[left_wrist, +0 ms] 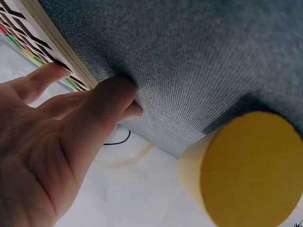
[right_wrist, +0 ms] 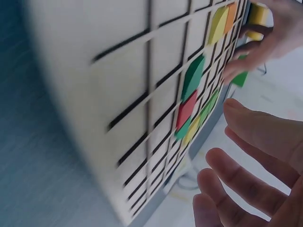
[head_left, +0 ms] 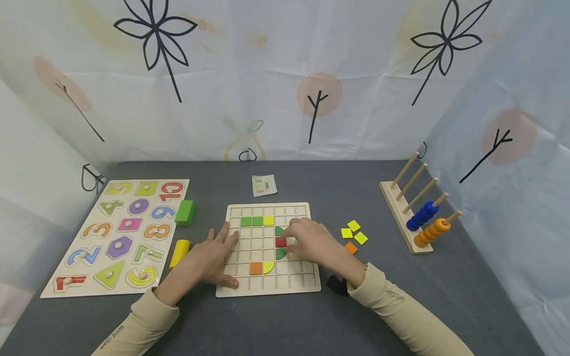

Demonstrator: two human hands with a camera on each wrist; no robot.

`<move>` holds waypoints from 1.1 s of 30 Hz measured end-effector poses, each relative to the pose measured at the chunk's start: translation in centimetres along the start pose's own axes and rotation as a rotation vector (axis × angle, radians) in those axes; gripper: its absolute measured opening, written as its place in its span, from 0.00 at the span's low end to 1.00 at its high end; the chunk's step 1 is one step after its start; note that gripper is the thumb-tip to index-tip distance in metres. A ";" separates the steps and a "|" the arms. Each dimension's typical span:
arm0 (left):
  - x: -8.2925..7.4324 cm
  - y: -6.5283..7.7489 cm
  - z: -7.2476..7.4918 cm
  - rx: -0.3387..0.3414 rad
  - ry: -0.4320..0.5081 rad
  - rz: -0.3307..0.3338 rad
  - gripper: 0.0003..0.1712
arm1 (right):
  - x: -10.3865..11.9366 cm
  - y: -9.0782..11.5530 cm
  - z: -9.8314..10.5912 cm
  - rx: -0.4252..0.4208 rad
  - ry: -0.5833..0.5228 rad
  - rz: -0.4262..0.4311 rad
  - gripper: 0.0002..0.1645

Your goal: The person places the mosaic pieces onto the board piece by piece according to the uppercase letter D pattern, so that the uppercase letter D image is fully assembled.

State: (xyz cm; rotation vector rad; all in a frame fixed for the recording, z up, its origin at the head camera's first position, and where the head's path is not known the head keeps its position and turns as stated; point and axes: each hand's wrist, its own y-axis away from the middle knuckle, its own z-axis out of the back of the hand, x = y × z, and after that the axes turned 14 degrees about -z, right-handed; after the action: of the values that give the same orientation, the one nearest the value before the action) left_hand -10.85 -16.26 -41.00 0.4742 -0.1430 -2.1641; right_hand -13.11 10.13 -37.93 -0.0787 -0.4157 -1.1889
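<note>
A wooden grid board (head_left: 303,284) lies on the dark table. My left hand (head_left: 207,259) rests along its left edge with fingers spread. Over the board's right half is my right hand (head_left: 313,242), its fingers loosely bent beside a red square tile (head_left: 280,242). Green rounded tiles (right_wrist: 193,78) adjoin the red one on either side. In the right wrist view no piece shows between the fingers. Toward the board's far side sit green square tiles (head_left: 251,221) and a yellow square (head_left: 268,220). Nearer are an orange square (head_left: 256,268) and a yellow rounded tile (head_left: 268,267).
Right of the board lie several loose yellow tiles (head_left: 354,226) and an orange tile (head_left: 351,247). Beyond them stands a peg abacus (head_left: 396,207). A number puzzle (head_left: 102,252), green block (head_left: 185,212) and yellow cylinder (head_left: 180,252) are left; a pattern card (head_left: 264,185) lies behind.
</note>
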 end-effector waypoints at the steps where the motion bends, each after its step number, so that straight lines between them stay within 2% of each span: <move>1: 0.0 0.0 0.0 0.002 0.001 0.002 0.71 | -0.4 0.1 0.2 -0.001 -0.002 -0.017 0.13; 4: -0.1 -0.1 0.0 0.001 0.003 0.002 0.71 | -1.7 0.6 0.7 -0.019 0.007 -0.057 0.15; 11: 0.0 -0.1 -0.1 0.002 -0.003 0.008 0.71 | -4.8 1.9 1.5 -0.072 0.064 -0.071 0.16; 21: -0.1 -0.1 0.0 -0.010 0.000 0.001 0.71 | -7.6 3.4 1.9 -0.043 0.103 -0.191 0.20; 33: -0.2 0.0 0.1 -0.007 0.003 -0.002 0.70 | -9.3 4.4 2.2 0.002 0.090 -0.231 0.19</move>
State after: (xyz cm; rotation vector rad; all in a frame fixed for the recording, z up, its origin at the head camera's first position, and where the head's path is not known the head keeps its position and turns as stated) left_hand -10.78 -16.15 -40.89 0.4738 -0.1328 -2.1649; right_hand -12.57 20.63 -38.48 0.0260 -0.3531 -1.4143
